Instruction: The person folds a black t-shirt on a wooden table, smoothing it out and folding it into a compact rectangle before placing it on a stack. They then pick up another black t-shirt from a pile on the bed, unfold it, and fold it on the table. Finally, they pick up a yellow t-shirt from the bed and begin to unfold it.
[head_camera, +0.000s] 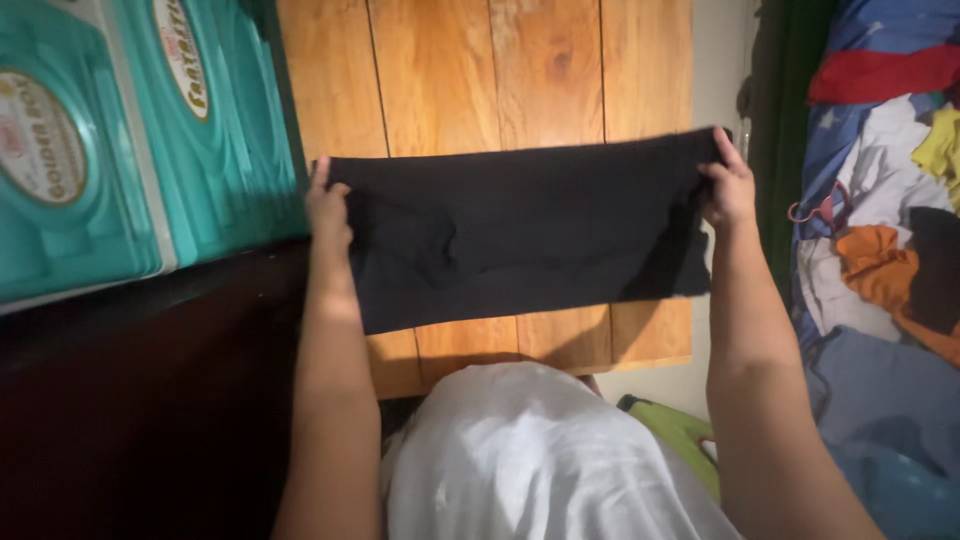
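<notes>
Wood table (480, 70) filled the upper centre of frame. Teal boxes (130, 140) sat at upper left, dark surface (140, 400) below them. Pile of clothes (880, 230) ran down the right edge. Person's white shirt (530, 460) was at bottom centre. Black cloth (520, 225) was stretched flat across mid-frame, above the table, held by its two upper corners. Left hand (328, 210) was clamped on the cloth's left corner; right hand (728, 185) was clamped on the right corner. Hands were well apart, cloth taut between them.
</notes>
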